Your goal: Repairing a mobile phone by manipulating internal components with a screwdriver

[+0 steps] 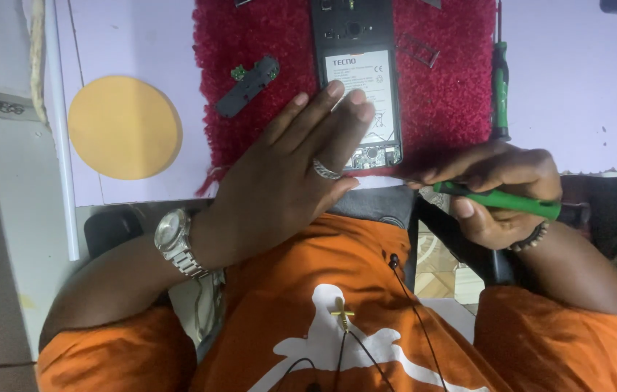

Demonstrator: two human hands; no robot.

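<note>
Left hand [287, 181] is lying flat, released, on the opened phone [359, 87] — right hand [501, 189] is grasping a green screwdriver [504, 199] beside it.

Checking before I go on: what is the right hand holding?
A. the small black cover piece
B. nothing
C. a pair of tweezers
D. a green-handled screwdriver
D: the right hand grips a green-handled screwdriver, tip pointing at the bottom edge of the opened phone, which the left hand presses on the red mat.

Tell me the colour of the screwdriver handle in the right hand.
Green screwdriver handle, head view.
</note>
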